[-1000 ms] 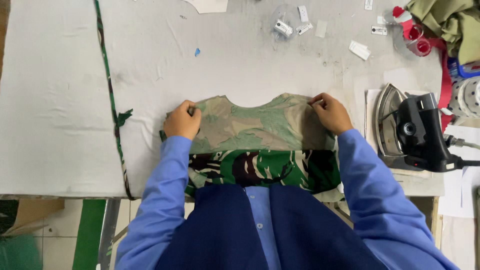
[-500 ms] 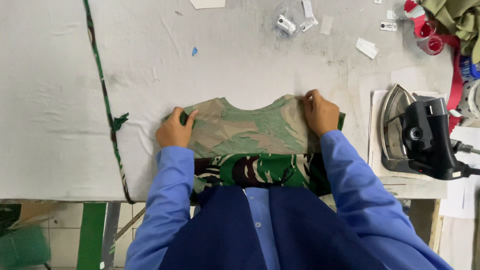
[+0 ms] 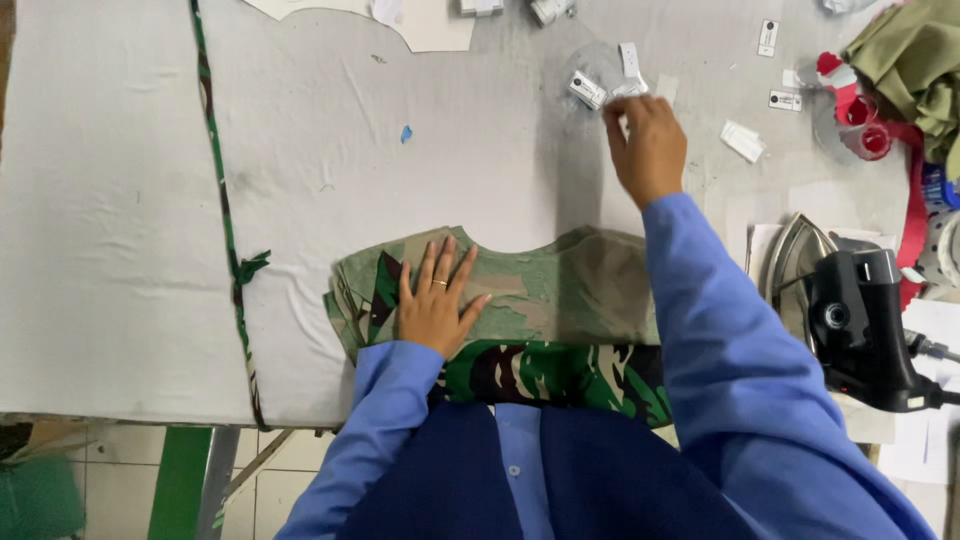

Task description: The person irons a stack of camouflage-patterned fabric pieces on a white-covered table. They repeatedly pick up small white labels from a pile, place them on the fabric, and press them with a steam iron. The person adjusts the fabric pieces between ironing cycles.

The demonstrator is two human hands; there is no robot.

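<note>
A folded camouflage garment (image 3: 560,290) lies at the near edge of the grey padded table (image 3: 120,250), its darker layer hanging toward me. My left hand (image 3: 435,305) rests flat on the garment's left part, fingers spread, a ring on one finger. My right hand (image 3: 648,148) is stretched out beyond the garment, its fingertips at a cluster of small white tags (image 3: 600,88). From this angle I cannot see whether those fingers pinch a tag.
A black-handled iron (image 3: 850,320) stands on its rest at the right. Behind it lie red spools (image 3: 865,135) and olive cloth (image 3: 915,60). A thin camouflage strip (image 3: 225,230) runs across the table at left. Loose tags (image 3: 742,140) and a pale paper cut-out (image 3: 425,25) lie at the far side.
My right hand has let go of the garment's right corner and reached forward to the white tags. My left hand has shifted inward and now lies flat on the garment.
</note>
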